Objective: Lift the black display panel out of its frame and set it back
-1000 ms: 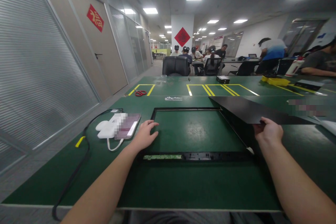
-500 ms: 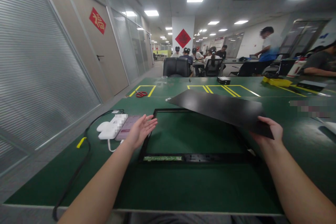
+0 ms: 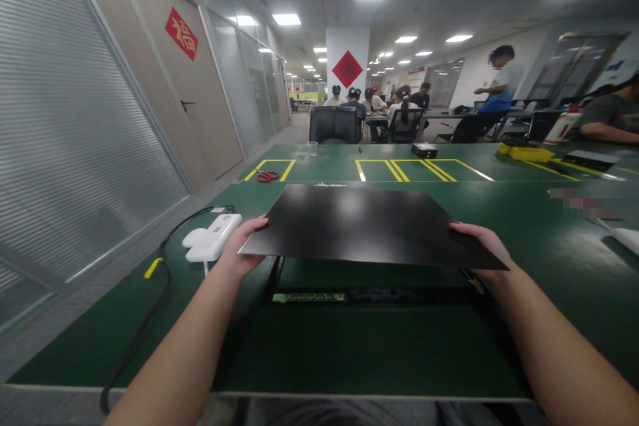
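Observation:
A thin, glossy black panel (image 3: pixel 364 223) is held roughly level above the table between both hands. My left hand (image 3: pixel 244 246) grips its left edge, thumb on top and fingers underneath. At the right edge, my right hand (image 3: pixel 484 246) holds it the same way. Below the panel lies a black rectangular frame (image 3: pixel 409 297), mostly hidden by it. Along the frame's near side runs a green circuit strip (image 3: pixel 309 297).
To the left sit a white power strip (image 3: pixel 217 237) and a black cable (image 3: pixel 150 319) with a yellow tag. Red-handled scissors (image 3: pixel 268 176) lie farther back, by yellow tape lines. A yellow tray (image 3: pixel 526 152) is at the right; people sit and stand beyond the green table (image 3: pixel 379 353).
My left hand, open and empty before, has closed on the panel's left edge. The panel has swung left and levelled over the frame, covering most of it.

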{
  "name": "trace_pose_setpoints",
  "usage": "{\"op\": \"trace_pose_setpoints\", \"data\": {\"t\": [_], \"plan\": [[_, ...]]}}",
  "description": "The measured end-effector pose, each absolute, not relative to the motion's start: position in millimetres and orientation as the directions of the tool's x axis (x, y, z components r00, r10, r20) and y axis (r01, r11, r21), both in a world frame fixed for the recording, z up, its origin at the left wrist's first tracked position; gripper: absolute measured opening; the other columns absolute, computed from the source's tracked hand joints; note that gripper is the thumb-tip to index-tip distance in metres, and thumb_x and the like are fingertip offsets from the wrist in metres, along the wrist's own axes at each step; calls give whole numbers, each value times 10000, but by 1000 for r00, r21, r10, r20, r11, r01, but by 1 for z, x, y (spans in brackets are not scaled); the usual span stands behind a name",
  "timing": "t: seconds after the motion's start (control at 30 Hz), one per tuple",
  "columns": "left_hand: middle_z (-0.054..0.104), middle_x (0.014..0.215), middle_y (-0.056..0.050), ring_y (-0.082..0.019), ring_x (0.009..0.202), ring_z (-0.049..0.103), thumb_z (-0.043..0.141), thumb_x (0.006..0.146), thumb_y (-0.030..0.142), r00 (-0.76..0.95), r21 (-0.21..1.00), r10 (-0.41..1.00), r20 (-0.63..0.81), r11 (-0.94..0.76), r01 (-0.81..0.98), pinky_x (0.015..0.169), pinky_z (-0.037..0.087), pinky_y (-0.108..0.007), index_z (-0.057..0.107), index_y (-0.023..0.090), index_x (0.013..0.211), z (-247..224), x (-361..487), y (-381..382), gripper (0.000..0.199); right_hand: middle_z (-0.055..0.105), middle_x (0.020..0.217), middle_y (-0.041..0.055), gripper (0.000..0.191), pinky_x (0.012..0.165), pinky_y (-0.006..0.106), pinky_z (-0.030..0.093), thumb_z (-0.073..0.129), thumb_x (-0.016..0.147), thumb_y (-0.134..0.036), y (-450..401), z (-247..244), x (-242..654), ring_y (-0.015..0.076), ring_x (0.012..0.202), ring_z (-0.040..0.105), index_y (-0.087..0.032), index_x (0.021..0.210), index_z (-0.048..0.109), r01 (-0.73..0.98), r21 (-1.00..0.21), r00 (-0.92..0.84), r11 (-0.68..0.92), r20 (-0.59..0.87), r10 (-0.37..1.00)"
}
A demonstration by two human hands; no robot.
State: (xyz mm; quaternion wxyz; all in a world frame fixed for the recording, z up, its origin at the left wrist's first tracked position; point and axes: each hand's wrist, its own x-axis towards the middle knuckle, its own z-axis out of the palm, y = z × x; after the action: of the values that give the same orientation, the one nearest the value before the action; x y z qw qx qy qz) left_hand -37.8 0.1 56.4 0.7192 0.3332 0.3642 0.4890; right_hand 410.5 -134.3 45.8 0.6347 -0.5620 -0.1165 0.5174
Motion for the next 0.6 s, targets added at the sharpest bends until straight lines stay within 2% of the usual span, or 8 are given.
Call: {"op": "trace_pose_setpoints", "data": {"t": [0.13,0.23,0.33,0.43,0.6], "plan": [[730,640,-38,-182,487,676,636,727,97,138,814,959,-248,284,-507,486,552,-257,737,104,986,65,-31,-6,279,762,785,104,186,620,356,606,655,751,-193,-130,39,414,230,646,714,-150,917,727,-454,-829,311,-327,-491,814],[700,587,-13,-181,456,650,621,725,111,101,836,968,-229,249,-488,463,536,-257,747,114,1007,67,-27,-9,309,763,797,99,214,575,273,573,698,733,-171,-127,31,419,184,647,703,-131,940,735,-303,-905,370,-299,-400,838],[755,681,-23,-224,602,728,623,717,152,116,870,980,-164,199,-452,572,603,-300,755,140,1109,65,-25,-12,413,752,758,73,303,487,209,508,718,715,-134,-123,26,423,150,600,680,-141,1017,719,-156,-957,478,-244,-290,829],[805,835,-52,-266,779,772,650,684,187,168,899,980,-109,169,-404,689,633,-338,760,146,1155,62,-23,-13,485,758,735,85,345,496,252,547,718,734,-161,-121,23,424,187,590,703,-164,1076,675,-103,-966,573,-236,-251,780],[818,972,-80,-303,911,771,699,636,229,186,926,981,-60,124,-355,740,624,-344,771,130,1135,58,-22,-14,514,763,729,149,271,523,314,589,703,791,-203,-119,22,424,244,601,731,-152,1052,653,-97,-963,604,-250,-256,755]]}}
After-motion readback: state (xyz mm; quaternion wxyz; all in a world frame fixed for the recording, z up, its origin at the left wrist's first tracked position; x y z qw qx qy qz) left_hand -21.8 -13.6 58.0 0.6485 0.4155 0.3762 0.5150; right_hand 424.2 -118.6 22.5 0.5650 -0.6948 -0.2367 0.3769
